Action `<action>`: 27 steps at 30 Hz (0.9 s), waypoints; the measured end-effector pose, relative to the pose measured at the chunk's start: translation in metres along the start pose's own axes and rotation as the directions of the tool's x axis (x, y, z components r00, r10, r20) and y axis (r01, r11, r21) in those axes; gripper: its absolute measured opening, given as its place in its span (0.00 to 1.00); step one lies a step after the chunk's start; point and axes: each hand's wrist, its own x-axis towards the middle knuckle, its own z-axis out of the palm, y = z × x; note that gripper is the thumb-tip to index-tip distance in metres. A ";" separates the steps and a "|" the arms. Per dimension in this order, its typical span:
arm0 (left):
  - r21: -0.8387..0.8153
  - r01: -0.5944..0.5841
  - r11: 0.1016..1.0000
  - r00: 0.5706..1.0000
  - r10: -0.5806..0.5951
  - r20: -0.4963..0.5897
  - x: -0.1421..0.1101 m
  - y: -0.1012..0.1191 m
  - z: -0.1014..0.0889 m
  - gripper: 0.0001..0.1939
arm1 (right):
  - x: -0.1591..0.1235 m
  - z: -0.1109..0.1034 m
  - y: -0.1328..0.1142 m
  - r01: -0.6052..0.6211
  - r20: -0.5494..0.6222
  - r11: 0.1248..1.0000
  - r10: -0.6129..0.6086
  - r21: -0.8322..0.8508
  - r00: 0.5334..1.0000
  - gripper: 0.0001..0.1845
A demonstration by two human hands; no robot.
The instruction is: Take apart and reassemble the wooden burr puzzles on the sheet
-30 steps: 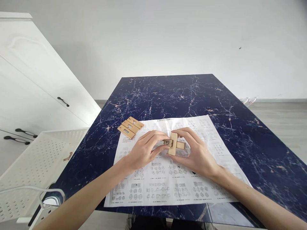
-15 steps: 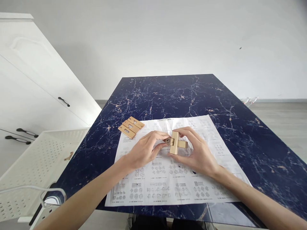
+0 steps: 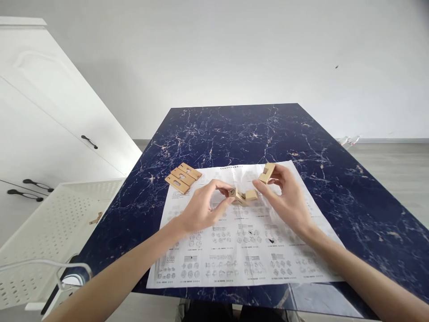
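Just below the centre of the frame, a notched wooden piece [image 3: 251,195] with a dark mark on one end sits low over the printed sheet [image 3: 231,241], its marked end pinched between the thumb and fingers of the left hand [image 3: 206,208], which is otherwise loosely curled. Up and to the right of it, the right hand [image 3: 288,194] has closed thumb and fingers on a short wooden block [image 3: 268,173], its notch facing up and left. The two parts stand apart with a gap between them, so nothing joins them at this moment; the work looks unfinished, though how much is left cannot be judged from here. Whether the left hand's piece is one part or two is too small to tell. Left of centre, three slotted wooden plates [image 3: 185,180] lie side by side across the sheet's upper left corner, out of both hands' grasp. Beneath everything spreads the dark blue marbled table [image 3: 231,134]; at the lower left, a small wooden part [image 3: 96,218] lies on a white perforated rack [image 3: 43,237].
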 end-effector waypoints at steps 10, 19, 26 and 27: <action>-0.412 0.298 0.861 0.947 -0.321 0.012 0.008 0.008 -0.007 0.13 | -0.001 0.007 0.030 0.223 0.199 0.878 -0.150 -0.423 0.968 0.28; -0.439 0.365 0.821 0.927 -0.362 0.094 0.012 0.011 -0.009 0.14 | -0.001 -0.006 -0.012 0.157 0.217 0.987 -0.160 0.034 0.963 0.17; -0.436 0.432 0.790 0.902 -0.382 0.201 0.009 0.009 -0.006 0.16 | -0.008 -0.003 -0.020 0.162 0.350 0.986 -0.162 0.031 0.922 0.17; -0.414 0.427 0.804 0.904 -0.373 0.208 0.009 0.009 -0.005 0.16 | -0.008 -0.003 -0.020 0.160 0.352 0.986 -0.163 0.038 0.922 0.17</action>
